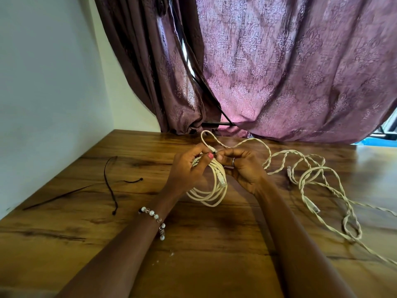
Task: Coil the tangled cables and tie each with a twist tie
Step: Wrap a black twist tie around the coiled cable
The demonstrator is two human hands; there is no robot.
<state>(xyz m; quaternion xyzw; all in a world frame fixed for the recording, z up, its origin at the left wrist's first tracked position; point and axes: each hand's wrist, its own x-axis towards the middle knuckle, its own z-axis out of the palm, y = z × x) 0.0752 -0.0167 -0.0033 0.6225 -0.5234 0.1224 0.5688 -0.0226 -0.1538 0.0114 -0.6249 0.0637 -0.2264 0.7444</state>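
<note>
No legible text

No lettering, label, brand, number or sign can be read anywhere in the head view; only a woven ornamental pattern is carried by the curtain (290,67), and only wood grain is shown by the table (64,244).

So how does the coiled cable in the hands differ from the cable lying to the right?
The coiled cable is gathered into neat loops; the loose cable sprawls twisted and tangled. The coiled cable is gripped by the left hand and right hand; the loose cable lies on the table untouched. Both are cream, with clear plugs.
</note>
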